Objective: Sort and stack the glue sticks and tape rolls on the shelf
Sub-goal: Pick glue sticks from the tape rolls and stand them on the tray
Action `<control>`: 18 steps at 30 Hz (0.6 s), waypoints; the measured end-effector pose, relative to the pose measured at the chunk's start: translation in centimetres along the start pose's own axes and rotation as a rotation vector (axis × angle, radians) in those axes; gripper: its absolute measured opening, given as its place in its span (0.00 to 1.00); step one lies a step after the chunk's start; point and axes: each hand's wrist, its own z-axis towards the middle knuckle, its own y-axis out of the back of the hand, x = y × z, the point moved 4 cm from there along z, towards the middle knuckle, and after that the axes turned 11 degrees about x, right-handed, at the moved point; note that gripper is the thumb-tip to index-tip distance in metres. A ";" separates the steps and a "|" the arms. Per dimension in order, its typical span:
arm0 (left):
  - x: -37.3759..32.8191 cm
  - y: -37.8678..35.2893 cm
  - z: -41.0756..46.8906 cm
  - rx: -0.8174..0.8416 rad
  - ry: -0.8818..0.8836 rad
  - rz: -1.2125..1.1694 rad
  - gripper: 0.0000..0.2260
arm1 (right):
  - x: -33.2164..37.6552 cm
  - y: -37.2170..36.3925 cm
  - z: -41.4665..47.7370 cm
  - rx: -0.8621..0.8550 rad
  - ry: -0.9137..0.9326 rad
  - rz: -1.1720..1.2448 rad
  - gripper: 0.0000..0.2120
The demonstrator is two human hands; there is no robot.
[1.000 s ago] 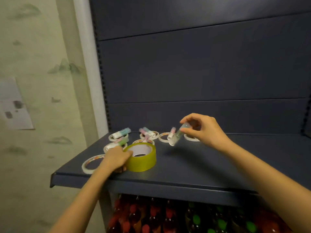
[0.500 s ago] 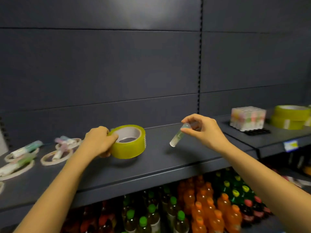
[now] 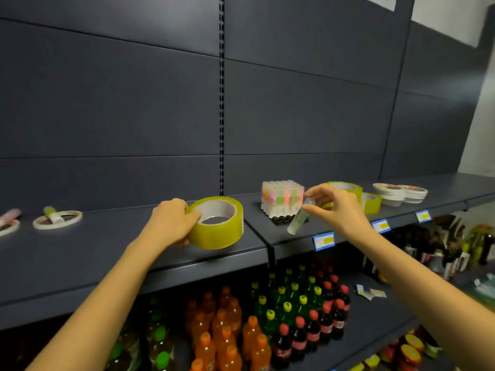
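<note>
Head view, items listed left to right. Far left: pink glue stick [image 3: 11, 213] lying across a thin tape ring [image 3: 12, 228], partly cut off by the frame. Next: second thin ring [image 3: 57, 227] flat on the shelf [image 3: 107, 253], with a green-capped stick [image 3: 52, 213] lying across it. Centre: my left hand [image 3: 171, 223], fingers curled round the outside of a wide yellow tape roll [image 3: 218, 226]. The roll is tilted at the shelf front; whether it touches the shelf I cannot tell. Right of the shelf joint: block of upright glue sticks [image 3: 282, 196] on a dark tray [image 3: 284, 218]. Just beside it: my right hand [image 3: 334, 207], thumb and fingertips pinching the top of a clear glue stick [image 3: 297, 220], which hangs slanted. Behind that hand: stacked yellow rolls [image 3: 348, 187], a smaller yellow roll [image 3: 371, 202], then flat stacks of thin rings [image 3: 399, 192]. Step in hand, as I judge it: delivering both items to their groups. Advice: bring the stick upright before lowering it against the block, so no neighbours tip. Lay the roll flat and centred on its like. Room: bare shelf between roll and block. The front lip is close under both hands, with bottles [image 3: 227, 330] below, so keep items inboard.
</note>
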 end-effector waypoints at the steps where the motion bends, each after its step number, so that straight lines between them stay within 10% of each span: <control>1: -0.9 -0.9 0.2 -0.006 0.001 -0.003 0.11 | -1.2 0.8 0.3 -0.006 -0.002 -0.002 0.09; 18: -6.7 -3.8 5.0 -0.100 0.083 0.116 0.15 | -8.1 -2.4 8.8 0.064 0.083 0.110 0.11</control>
